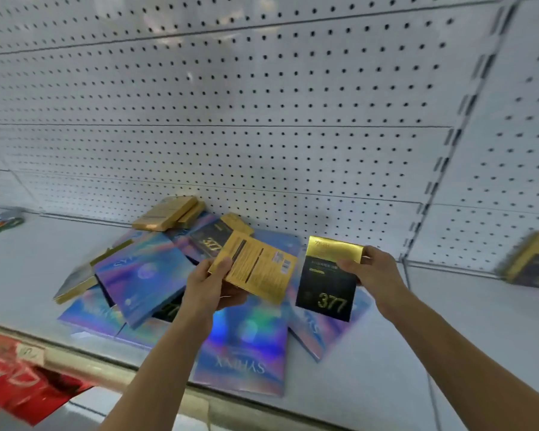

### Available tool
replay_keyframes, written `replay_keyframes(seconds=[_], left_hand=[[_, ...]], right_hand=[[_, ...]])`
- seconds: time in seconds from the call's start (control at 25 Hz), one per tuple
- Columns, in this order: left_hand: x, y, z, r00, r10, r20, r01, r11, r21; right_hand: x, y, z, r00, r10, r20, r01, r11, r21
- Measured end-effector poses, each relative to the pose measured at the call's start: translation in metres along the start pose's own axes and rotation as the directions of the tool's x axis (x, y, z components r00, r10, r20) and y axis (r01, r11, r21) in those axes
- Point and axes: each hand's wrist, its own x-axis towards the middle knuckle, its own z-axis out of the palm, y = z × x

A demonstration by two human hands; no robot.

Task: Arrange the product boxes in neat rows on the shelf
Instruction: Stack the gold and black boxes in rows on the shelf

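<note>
Two boxes held up above the shelf, one in each hand. Left hand gripping a gold box by its lower left corner, thumb curled over the printed back face, fingers tucked underneath; box tilted, top leaning away to the right. Right hand pinching a black and gold box at its right edge, thumb across the front, fingers behind; gold band at the top, "377" in gold near the bottom, face turned toward the camera. Just beside each other in the air, not touching.

Beneath and behind, a loose pile of boxes lying flat and overlapping on the white shelf: several shiny rainbow-coloured ones at odd angles, one large rainbow box marked "SYRINX" nearest the front edge, upside down to the camera. More gold boxes stacked at the back of the pile against the pegboard wall. Well apart to the right, past the upright divider, another gold and dark box, blurred. At lower left, below the shelf lip, something red, too blurred to tell what.
</note>
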Motion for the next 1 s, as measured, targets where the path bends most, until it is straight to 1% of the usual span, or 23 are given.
replay_keyframes(seconds=[0.16, 0.28, 0.44, 0.56, 0.6, 0.72, 0.84, 0.92, 1.0], left_hand=[[-0.031, -0.019, 0.04, 0.994, -0.001, 0.106, 0.008, 0.998, -0.059], [-0.05, -0.028, 0.074, 0.986, 0.005, 0.165, 0.004, 0.999, -0.05], [-0.075, -0.04, 0.129, 0.973, -0.01, 0.231, 0.018, 0.999, -0.03], [-0.098, -0.052, 0.179, 0.968, -0.013, 0.251, 0.024, 0.999, -0.042], [-0.106, -0.056, 0.197, 0.967, -0.015, 0.253, 0.027, 0.999, -0.045], [-0.132, -0.072, 0.257, 0.966, -0.029, 0.257, 0.048, 0.996, -0.068], [-0.159, -0.086, 0.316, 0.963, -0.039, 0.265, 0.063, 0.995, -0.082], [-0.172, -0.093, 0.348, 0.963, -0.044, 0.266, 0.069, 0.994, -0.086], [-0.183, -0.098, 0.374, 0.965, -0.052, 0.259, 0.075, 0.994, -0.08]], right_hand=[[-0.032, 0.008, -0.063, 0.997, -0.014, -0.079, 0.014, 1.0, 0.004], [-0.046, 0.016, -0.11, 0.992, -0.032, -0.125, 0.03, 0.999, -0.023], [-0.059, 0.024, -0.174, 0.988, -0.066, -0.14, 0.063, 0.998, -0.026], [-0.063, 0.031, -0.228, 0.986, -0.088, -0.139, 0.082, 0.995, -0.049], [-0.062, 0.035, -0.248, 0.986, -0.092, -0.137, 0.081, 0.993, -0.081], [-0.057, 0.047, -0.318, 0.987, -0.117, -0.107, 0.086, 0.962, -0.261], [-0.048, 0.054, -0.387, 0.992, -0.124, -0.037, 0.103, 0.929, -0.355], [-0.042, 0.058, -0.423, 0.988, -0.156, -0.001, 0.14, 0.889, -0.437], [-0.034, 0.062, -0.452, 0.978, -0.207, 0.015, 0.183, 0.825, -0.535]])
